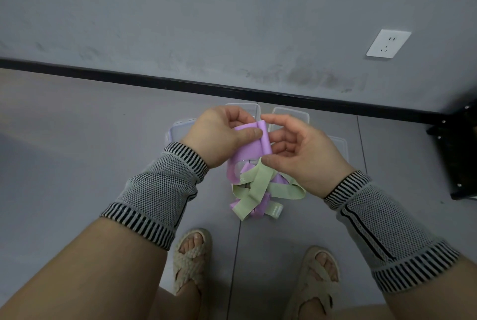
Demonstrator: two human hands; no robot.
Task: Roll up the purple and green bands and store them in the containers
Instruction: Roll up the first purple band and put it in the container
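At the centre of the frame, my left hand (219, 136) and right hand (296, 149) hold a purple band (251, 149) between them, fingers (249, 134) curled and pinching it where a short roll has formed along its right edge. Just below, a tangle of green bands (258, 188) and more purple ones lies on the grey floor (77, 118), clear containers (290, 113) partly hidden behind my hands. The small print on one green band is too blurred to read.

Both hands, left (219, 136) and right (296, 149), pinch a partly rolled purple band (254, 145) above a floor (77, 138) pile of bands (258, 190) and clear containers (290, 114).
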